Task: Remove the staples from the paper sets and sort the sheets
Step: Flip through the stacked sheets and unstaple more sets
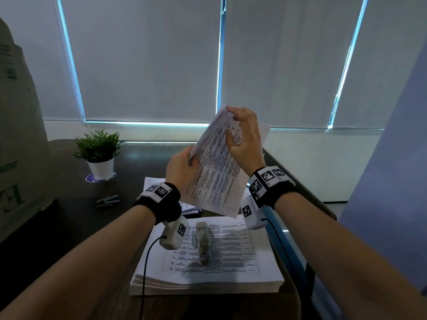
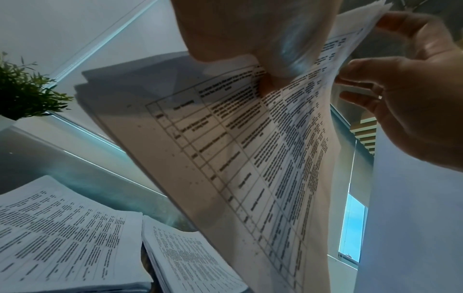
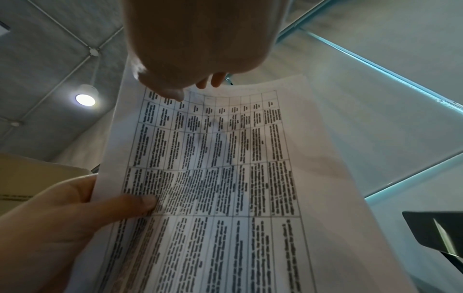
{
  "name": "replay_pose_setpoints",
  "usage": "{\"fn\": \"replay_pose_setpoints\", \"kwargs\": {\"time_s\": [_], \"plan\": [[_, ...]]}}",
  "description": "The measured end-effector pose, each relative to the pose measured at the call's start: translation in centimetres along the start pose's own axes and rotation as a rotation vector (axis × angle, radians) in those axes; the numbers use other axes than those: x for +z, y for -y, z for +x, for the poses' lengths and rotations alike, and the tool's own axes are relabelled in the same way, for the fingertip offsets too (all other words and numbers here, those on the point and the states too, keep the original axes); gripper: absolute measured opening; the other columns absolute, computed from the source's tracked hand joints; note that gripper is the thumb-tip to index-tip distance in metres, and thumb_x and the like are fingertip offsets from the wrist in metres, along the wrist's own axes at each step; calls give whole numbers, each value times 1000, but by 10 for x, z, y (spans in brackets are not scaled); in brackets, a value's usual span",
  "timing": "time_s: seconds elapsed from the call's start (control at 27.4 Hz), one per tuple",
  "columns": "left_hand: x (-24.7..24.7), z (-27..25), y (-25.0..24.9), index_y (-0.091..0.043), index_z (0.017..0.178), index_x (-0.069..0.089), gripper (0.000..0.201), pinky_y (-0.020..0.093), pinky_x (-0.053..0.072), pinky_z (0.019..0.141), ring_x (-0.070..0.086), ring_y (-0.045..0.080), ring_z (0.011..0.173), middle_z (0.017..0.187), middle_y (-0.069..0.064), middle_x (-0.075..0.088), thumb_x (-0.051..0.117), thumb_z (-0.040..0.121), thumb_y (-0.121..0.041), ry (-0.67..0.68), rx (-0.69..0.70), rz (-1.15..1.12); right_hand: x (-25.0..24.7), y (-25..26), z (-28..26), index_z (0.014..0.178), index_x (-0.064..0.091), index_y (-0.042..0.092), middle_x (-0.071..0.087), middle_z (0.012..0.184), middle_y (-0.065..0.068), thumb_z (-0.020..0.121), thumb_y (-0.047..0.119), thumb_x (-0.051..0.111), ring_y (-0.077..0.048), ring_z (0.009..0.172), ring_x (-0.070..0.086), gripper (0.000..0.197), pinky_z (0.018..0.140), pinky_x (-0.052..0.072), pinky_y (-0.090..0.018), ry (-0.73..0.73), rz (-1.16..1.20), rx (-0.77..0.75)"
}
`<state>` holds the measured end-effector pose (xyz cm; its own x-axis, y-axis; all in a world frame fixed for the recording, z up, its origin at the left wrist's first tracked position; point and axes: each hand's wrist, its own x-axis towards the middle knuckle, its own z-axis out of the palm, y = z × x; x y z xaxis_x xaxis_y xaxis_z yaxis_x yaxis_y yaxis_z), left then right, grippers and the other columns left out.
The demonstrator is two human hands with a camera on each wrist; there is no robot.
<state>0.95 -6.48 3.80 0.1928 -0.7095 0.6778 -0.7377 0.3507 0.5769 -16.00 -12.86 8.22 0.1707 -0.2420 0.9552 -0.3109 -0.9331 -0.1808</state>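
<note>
Paper set (image 1: pixel 219 172) lifted off the desk, gripped at two edges by both hands.

Left hand (image 1: pixel 182 168) clamps its left edge, thumb over the printed table; right hand (image 1: pixel 245 137) pinches the top corner between fingertips, thumb lying on the page. Below them a thick stack of sheets (image 1: pixel 231 271) sits on the dark desk (image 1: pixel 69 227) with a pale stapler-like tool (image 1: pixel 203 243) lying on top, whether stapler or remover I cannot tell. A second pile (image 1: pixel 150 183) lies behind the left wrist, mostly hidden. Strips of staples (image 1: pixel 108 200) rest to the left, a potted plant (image 1: pixel 98 151) beyond, closed blinds (image 1: pixel 150 58) behind.
</note>
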Motion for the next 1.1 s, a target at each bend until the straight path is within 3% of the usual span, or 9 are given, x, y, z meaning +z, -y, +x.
{"fn": "replay_pose_setpoints", "kwargs": {"time_s": [0.15, 0.26, 0.44, 0.48, 0.58, 0.69, 0.77, 0.91, 1.1], "plan": [[-2, -1, 0, -23, 88, 59, 18, 38, 53, 67, 61, 26, 71, 75, 1, 63, 45, 91, -11, 12, 9, 77, -4, 2, 5, 122, 45, 30, 42, 123, -8, 85, 1, 66, -21, 106, 52, 52, 85, 41, -2, -35, -12, 37], [-5, -1, 1, -18, 97, 63, 20, 35, 49, 66, 59, 27, 72, 75, -1, 61, 46, 91, -10, 6, 19, 121, -7, 3, 12, 114, 54, 20, 40, 116, -1, 81, 1, 66, -23, 105, 53, 39, 84, 40, -2, -45, -42, 22], [-9, 2, 5, -17, 98, 63, 21, 32, 46, 64, 57, 24, 70, 75, 0, 61, 45, 91, -9, -11, 10, 99, -4, 5, 16, 111, 55, 12, 46, 110, 4, 80, 1, 64, -21, 102, 53, 34, 88, 51, -33, -52, -47, -36], [-10, 2, 5, -18, 96, 63, 20, 32, 47, 64, 58, 25, 70, 75, 0, 61, 45, 90, -9, -14, 10, 92, -3, 6, 16, 110, 56, 9, 47, 110, 2, 80, 2, 64, -22, 102, 52, 32, 89, 49, -30, -50, -62, -27], [-10, 3, 7, -21, 85, 56, 17, 34, 47, 65, 57, 26, 71, 75, 2, 61, 45, 89, -9, -17, -23, 69, -1, 5, 15, 103, 60, 8, 49, 110, -8, 77, 4, 65, -18, 103, 47, 27, 92, 36, -9, -45, -137, -6], [-12, 6, 12, -15, 81, 55, 13, 38, 50, 64, 58, 29, 72, 75, 6, 62, 44, 88, -11, -32, -54, 51, -2, 8, 13, 96, 60, 7, 57, 106, -8, 75, 6, 63, -14, 100, 44, 21, 90, 31, -6, -58, -156, -58], [-14, 6, 12, -18, 81, 55, 16, 36, 49, 64, 58, 27, 71, 75, 5, 62, 44, 89, -10, -31, -46, 64, -3, 12, 13, 100, 60, 6, 61, 104, -5, 79, 13, 62, -12, 99, 45, 22, 87, 33, -10, -70, -159, -51], [-16, 6, 11, -21, 79, 53, 19, 35, 48, 63, 57, 26, 69, 71, 2, 58, 44, 90, -9, -41, -52, 60, -5, 15, 16, 118, 59, 12, 64, 101, 2, 81, 18, 63, -12, 97, 45, 37, 84, 38, -28, -68, -159, -37], [-17, 4, 11, -19, 78, 54, 18, 35, 48, 62, 56, 25, 67, 70, 2, 58, 45, 90, -9, -40, -47, 55, -5, 13, 17, 125, 58, 21, 64, 98, 5, 81, 20, 61, -12, 97, 45, 44, 83, 33, -29, -59, -191, -90]]}}
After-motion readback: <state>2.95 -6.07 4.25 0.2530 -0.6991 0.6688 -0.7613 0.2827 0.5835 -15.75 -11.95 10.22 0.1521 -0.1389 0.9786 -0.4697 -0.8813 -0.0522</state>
